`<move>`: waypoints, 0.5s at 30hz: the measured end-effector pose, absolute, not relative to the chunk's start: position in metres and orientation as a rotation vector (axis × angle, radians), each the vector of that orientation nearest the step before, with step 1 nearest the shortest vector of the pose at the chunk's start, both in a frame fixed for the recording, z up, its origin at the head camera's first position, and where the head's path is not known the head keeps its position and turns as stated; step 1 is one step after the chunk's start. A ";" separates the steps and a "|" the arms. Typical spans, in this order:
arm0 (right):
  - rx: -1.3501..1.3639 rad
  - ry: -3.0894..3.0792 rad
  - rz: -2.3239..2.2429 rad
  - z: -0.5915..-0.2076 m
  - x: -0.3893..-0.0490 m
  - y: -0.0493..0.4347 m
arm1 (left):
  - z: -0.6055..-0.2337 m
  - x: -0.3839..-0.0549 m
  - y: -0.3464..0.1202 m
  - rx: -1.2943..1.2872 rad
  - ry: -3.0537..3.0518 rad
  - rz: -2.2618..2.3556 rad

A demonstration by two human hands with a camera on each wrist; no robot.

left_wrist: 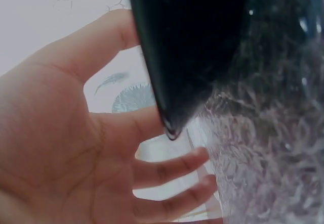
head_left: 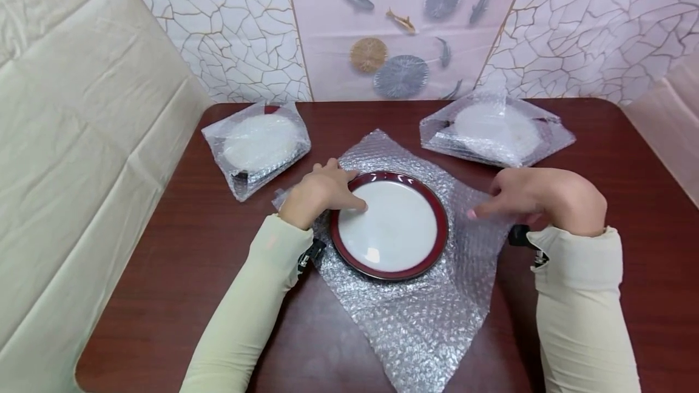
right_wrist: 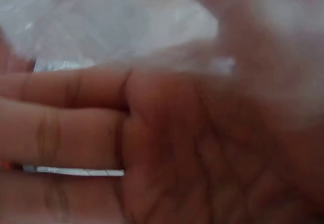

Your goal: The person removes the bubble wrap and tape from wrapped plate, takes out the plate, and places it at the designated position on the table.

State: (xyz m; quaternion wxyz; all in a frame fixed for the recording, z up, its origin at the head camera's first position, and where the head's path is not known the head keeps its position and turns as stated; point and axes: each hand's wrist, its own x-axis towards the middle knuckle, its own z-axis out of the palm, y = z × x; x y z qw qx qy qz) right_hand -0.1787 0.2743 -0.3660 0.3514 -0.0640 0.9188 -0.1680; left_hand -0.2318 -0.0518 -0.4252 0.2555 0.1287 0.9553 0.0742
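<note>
A white plate with a dark red rim (head_left: 390,226) lies face up on a sheet of bubble wrap (head_left: 415,320). My left hand (head_left: 326,190) rests on the plate's upper left edge, its thumb on the white face and its other fingers spread at the rim. The left wrist view shows the plate's dark underside (left_wrist: 187,37) covering the thumb and index fingertips. To the right, my right hand (head_left: 526,196) holds the raised right flap of the bubble wrap between thumb and fingers. In the right wrist view, blurred wrap (right_wrist: 126,27) crosses above the fingers.
Two bubble-wrapped plates lie at the back of the dark red-brown table (head_left: 180,284): one wrapped plate (head_left: 262,141) at the left, another wrapped plate (head_left: 497,129) at the right. A patterned wall covering (head_left: 404,29) stands behind the table, with pale cloth (head_left: 82,138) along the left side.
</note>
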 end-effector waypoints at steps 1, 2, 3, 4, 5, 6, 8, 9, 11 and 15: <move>-0.128 2.370 -0.455 -0.365 -0.177 0.275 | -0.425 -0.232 -0.052 0.335 2.598 0.195; -0.100 2.364 -0.468 -0.364 -0.175 0.277 | -0.425 -0.232 -0.053 0.321 2.602 0.192; -0.072 2.360 -0.480 -0.363 -0.174 0.279 | -0.425 -0.232 -0.053 0.310 2.606 0.186; -0.079 2.362 -0.485 -0.363 -0.173 0.280 | -0.425 -0.232 -0.053 0.295 2.609 0.188; -0.092 2.367 -0.493 -0.363 -0.173 0.281 | -0.425 -0.232 -0.054 0.284 2.612 0.186; -0.109 2.374 -0.499 -0.363 -0.172 0.281 | -0.425 -0.231 -0.054 0.272 2.616 0.183; -0.181 2.396 -0.504 -0.365 -0.173 0.281 | -0.424 -0.230 -0.056 0.269 2.619 0.163; -0.217 2.408 -0.505 -0.367 -0.173 0.281 | -0.425 -0.230 -0.057 0.275 2.617 0.152; -0.275 2.433 -0.527 -0.371 -0.175 0.279 | -0.424 -0.230 -0.060 0.298 2.606 0.131; -0.208 2.436 -0.649 -0.378 -0.179 0.280 | -0.421 -0.233 -0.068 0.372 2.562 0.135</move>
